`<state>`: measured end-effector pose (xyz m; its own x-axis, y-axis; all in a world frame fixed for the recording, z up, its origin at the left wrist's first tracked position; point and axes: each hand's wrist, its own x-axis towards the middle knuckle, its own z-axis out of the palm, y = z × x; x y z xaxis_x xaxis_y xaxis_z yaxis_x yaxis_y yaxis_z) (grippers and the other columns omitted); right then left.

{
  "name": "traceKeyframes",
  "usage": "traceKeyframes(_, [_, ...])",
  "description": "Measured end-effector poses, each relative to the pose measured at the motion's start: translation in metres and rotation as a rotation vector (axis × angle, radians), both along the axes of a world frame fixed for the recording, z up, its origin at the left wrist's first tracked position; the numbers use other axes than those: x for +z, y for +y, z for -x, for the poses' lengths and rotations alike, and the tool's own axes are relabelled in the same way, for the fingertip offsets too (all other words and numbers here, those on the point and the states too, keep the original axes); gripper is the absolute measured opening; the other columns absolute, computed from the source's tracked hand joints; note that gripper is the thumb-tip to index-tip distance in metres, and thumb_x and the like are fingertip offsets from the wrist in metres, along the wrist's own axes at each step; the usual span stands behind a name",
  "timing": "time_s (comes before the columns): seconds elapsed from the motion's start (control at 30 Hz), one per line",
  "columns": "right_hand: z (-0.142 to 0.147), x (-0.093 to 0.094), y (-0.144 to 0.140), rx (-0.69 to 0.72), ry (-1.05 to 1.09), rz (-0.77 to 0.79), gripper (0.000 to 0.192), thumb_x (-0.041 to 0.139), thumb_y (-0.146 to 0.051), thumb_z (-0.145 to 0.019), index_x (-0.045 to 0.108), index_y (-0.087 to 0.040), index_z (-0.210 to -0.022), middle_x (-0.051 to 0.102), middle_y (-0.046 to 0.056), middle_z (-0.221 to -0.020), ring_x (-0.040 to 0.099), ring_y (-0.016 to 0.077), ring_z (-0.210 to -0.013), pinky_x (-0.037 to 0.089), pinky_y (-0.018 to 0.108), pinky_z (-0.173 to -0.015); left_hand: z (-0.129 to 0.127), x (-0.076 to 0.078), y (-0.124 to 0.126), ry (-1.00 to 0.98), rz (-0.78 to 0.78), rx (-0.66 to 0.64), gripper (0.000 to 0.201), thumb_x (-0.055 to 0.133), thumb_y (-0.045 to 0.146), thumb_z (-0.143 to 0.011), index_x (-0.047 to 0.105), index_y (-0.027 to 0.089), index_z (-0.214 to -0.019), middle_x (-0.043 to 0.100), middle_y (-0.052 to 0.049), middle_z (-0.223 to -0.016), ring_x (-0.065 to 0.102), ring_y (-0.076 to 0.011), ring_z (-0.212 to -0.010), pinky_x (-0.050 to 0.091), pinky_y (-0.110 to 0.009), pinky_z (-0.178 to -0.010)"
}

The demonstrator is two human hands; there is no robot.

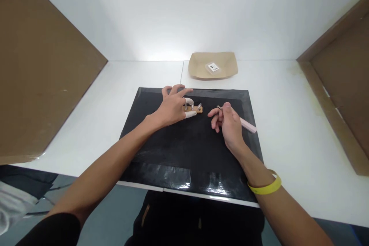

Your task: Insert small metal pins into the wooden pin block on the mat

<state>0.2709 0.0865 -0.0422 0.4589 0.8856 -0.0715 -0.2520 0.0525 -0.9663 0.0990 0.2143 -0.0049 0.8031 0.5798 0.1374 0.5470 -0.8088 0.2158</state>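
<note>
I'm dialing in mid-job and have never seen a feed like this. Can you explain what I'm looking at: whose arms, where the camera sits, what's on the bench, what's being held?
The single picture comes from a camera on a person's head, looking down at their own bare arms. The left hand, with white wraps on two fingertips, pinches a small wooden piece fitted with metal screws. The right hand, with a yellow wristband on that arm, holds a pink-handled tool with a metal tip. Both work over a black mat on a white table. Further back lies a brown paper tray holding a small labelled clear packet. Cardboard panels stand at both sides.

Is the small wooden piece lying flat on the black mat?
Yes, flat: the wooden piece rests on the black mat, pinned by the left hand.
</note>
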Motion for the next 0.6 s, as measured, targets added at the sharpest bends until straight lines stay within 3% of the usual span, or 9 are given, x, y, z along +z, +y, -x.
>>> traceKeyframes(0.2, [0.002,0.0,-0.001,0.026,-0.027,0.002,0.065,0.056,-0.084,-0.087,0.04,-0.023,-0.071,0.07,0.002,-0.076,0.052,0.0073,-0.044,0.034,0.019,-0.034,-0.004,0.0,-0.006,-0.003,-0.014,0.017,0.006,0.074,0.025,-0.089,0.079,0.023,-0.09,0.07,-0.009,-0.141,0.047,-0.0381,-0.142,0.023,-0.063,-0.113])
traceKeyframes(0.6, [0.001,-0.003,-0.001,0.018,-0.043,-0.001,0.065,0.055,-0.085,-0.088,0.041,-0.023,-0.073,0.07,0.002,-0.078,0.052,0.0071,-0.045,0.034,0.019,-0.035,-0.006,-0.007,-0.016,-0.017,-0.095,0.028,0.016,0.066,0.011,-0.082,0.078,0.022,-0.083,0.072,-0.009,-0.137,0.049,-0.0388,-0.141,0.026,-0.066,-0.112])
